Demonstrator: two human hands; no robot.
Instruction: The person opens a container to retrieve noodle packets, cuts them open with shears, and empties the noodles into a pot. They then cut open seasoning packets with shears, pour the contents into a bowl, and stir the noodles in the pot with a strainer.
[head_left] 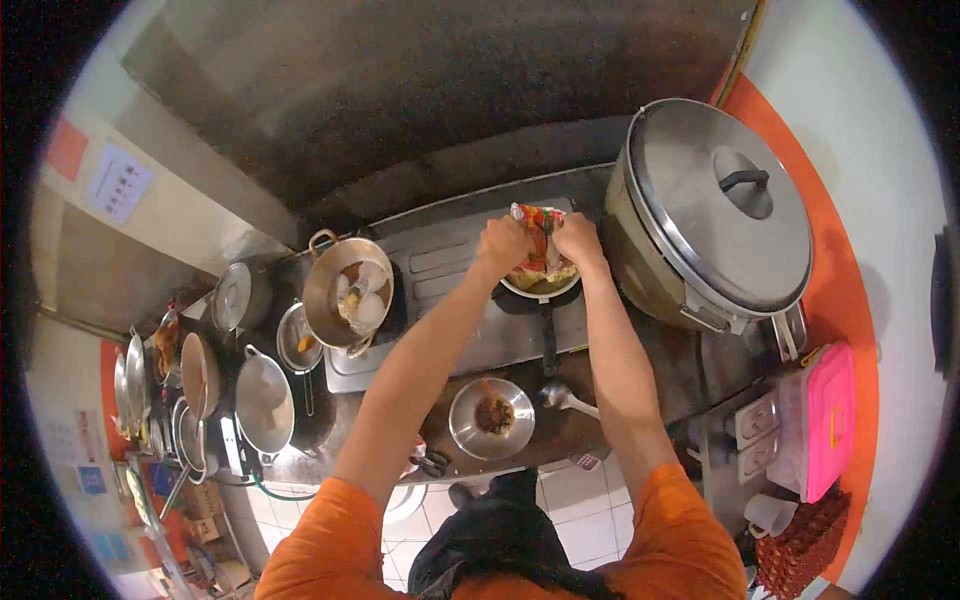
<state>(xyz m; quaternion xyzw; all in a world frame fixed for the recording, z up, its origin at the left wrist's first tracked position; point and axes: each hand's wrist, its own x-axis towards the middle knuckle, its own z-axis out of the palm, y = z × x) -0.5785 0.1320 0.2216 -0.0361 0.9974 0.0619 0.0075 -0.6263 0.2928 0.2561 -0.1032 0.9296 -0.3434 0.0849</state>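
Both my hands are over a black-handled pan (543, 293) on the stove. My left hand (503, 247) is closed on the left side of a red and green printed packet (537, 233). The packet's right side is pinched in my right hand (578, 241). Pale yellow food (527, 277) shows in the pan beneath the packet. Nearer to me, a steel bowl (465, 418) holds dark brown and reddish contents. A metal ladle (565, 399) lies to the right of that bowl, by the pan's handle.
A large lidded pot (640, 230) stands at the right. On the left are a two-handled wok (322, 310) with food and utensils, a strainer (290, 340) and several other pans. A pink-lidded box (827, 420) is at the far right. Black scissors (432, 462) lie at the front edge.
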